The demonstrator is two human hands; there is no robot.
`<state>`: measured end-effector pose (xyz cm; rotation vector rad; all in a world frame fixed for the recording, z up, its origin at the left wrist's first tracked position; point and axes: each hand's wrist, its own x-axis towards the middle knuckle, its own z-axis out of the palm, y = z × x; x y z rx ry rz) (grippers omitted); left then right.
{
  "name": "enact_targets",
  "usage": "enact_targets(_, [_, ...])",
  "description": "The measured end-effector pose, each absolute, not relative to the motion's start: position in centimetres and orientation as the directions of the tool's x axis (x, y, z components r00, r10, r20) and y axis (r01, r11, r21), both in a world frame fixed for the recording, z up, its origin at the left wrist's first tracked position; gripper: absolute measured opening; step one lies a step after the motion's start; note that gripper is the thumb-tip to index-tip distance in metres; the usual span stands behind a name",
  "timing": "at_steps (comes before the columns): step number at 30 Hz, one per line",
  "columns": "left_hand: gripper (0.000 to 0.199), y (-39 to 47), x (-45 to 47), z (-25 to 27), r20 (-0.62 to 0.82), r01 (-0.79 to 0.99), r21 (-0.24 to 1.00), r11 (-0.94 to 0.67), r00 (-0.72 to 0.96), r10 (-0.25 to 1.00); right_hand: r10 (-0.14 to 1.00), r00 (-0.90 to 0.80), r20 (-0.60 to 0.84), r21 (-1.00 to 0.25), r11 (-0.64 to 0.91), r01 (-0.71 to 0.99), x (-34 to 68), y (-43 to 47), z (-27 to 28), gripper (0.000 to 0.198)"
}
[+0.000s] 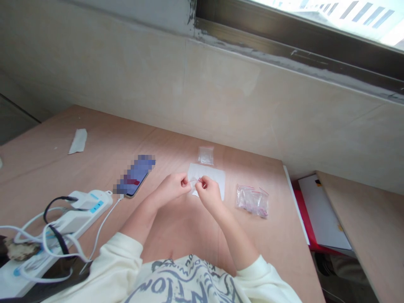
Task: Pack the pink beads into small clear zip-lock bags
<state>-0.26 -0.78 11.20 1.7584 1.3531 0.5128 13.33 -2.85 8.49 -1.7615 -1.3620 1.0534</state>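
Note:
My left hand [176, 185] is closed in a pinch at the left edge of a white sheet of paper [217, 179]. Close beside it, my right hand [208, 191] is also pinched, over the paper. A thin strand [193, 180] runs across the small gap between my fingertips, with a tiny pinkish bit at the right fingers; its kind is too small to make out. Beyond the paper lies a small clear zip bag [206, 155] with pale contents. Right of my right hand, a larger clear zip bag [252, 201] holds small pinkish-purple pieces.
A phone [135, 176] with a white charging cable [102, 223] lies left of my left forearm. Tangled cords and plugs crowd a white power strip [94, 206] at the lower left. A torn white paper piece [78, 141] lies farther back. The wall [158, 84] borders the table's far edge.

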Motion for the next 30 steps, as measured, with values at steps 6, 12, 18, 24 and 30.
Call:
enact_targets(6, [0.014,-1.4,0.3,11.3,-0.130,0.611,0.783,-0.114,0.341,0.931,0.939,-0.010,-0.344,-0.937,-0.343,0.068,12.5,-4.0,8.7,0.032])
enact_targets(12, [0.016,-1.7,0.7,11.0,-0.118,0.591,0.796,-0.133,0.368,0.922,0.942,-0.004,-0.337,-0.941,-0.337,-0.023,12.5,-4.1,8.6,0.030])
enact_targets(18, [0.020,-1.8,0.1,10.3,-0.112,0.475,0.875,-0.090,0.382,0.917,0.955,0.185,-0.233,-0.972,-0.237,-0.002,13.3,-4.5,7.8,0.017])
enact_targets(24, [0.035,-1.5,-0.5,8.4,-0.303,0.122,0.953,0.278,0.431,0.850,0.958,-0.083,-0.274,-0.914,-0.286,-0.286,15.6,-4.9,8.6,0.015])
enact_targets(30, [0.024,-1.8,0.0,6.2,-0.261,-0.094,0.929,0.357,0.518,0.815,0.933,-0.023,-0.359,-0.869,-0.343,-0.355,17.2,-4.8,7.9,0.028])
